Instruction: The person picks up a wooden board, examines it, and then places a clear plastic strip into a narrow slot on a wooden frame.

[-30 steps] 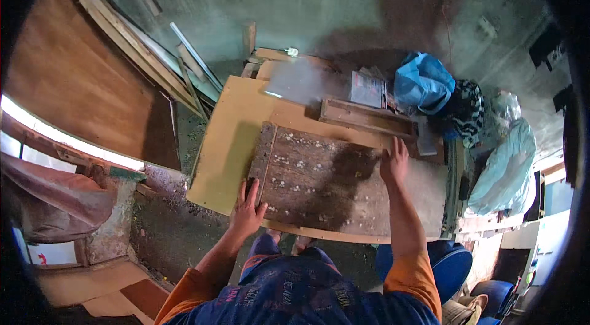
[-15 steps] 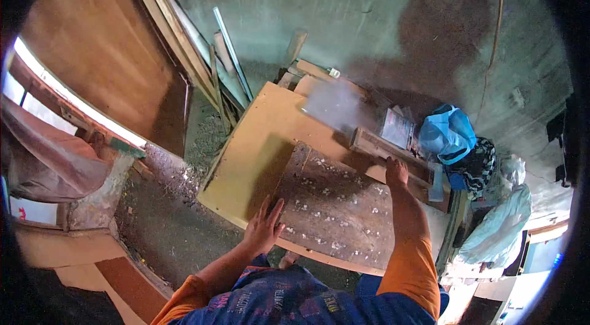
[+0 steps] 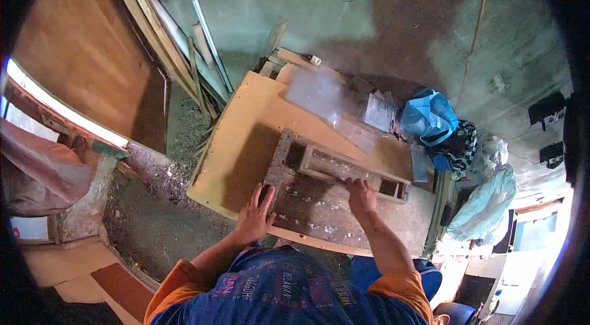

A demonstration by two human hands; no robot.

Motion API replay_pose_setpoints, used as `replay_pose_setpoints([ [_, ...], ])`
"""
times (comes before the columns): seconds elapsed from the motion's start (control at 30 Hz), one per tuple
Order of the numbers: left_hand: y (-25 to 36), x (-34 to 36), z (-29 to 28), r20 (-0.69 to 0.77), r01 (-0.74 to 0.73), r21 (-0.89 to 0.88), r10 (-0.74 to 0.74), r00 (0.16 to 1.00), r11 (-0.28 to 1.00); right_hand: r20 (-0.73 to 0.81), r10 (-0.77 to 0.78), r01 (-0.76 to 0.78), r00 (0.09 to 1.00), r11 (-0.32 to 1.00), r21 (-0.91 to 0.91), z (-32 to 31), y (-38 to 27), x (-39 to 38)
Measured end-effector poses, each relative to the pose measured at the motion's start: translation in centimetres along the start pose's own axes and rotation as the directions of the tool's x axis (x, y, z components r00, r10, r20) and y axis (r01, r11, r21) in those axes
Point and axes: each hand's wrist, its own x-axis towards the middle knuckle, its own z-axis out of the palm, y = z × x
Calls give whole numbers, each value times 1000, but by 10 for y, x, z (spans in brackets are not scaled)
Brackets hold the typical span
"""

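A worn, dark wooden board [image 3: 294, 207] dotted with white bits lies on a yellowish tabletop [image 3: 236, 122]. On its far part sits a long, narrow wooden frame [image 3: 335, 165] with openings at both ends, slanting down to the right. My right hand [image 3: 361, 197] has its fingers closed on the near long edge of this frame. At the board's near left corner is my left hand [image 3: 252, 220], its fingers spread and nothing in them. It lies against the board's left edge.
Clear plastic sheets [image 3: 314, 94] lie at the table's far side, by a flat packet [image 3: 379, 113]. A light blue bag [image 3: 430, 117] and a pale plastic bag [image 3: 485, 205] are on the right. Wood strips [image 3: 200, 48] lean against the wall at the back left.
The wooden frame has come from the table's far side onto the board, with my right hand moving nearer and left. My left hand stays by the board's left edge. The view has shifted slightly.
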Motion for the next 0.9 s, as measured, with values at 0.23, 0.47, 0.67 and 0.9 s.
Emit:
replay_pose_setpoints([
  [0.23,-11,2,7,-48,-49,-33,47,998,998,-137,69,-40,988,978,204,0,-37,-17],
  [0.47,-5,4,2,14,-60,-106,62,998,993,-365,575,-368,732,785,498,20,15,-79],
  [0.67,4,18,-6,-137,-111,-4,110,984,994,-113,851,-621,512,458,636,57,70,-139],
  [0.9,22,72,10,-191,-88,-37,80,978,995,-70,849,-604,524,429,672,66,105,-139],
])
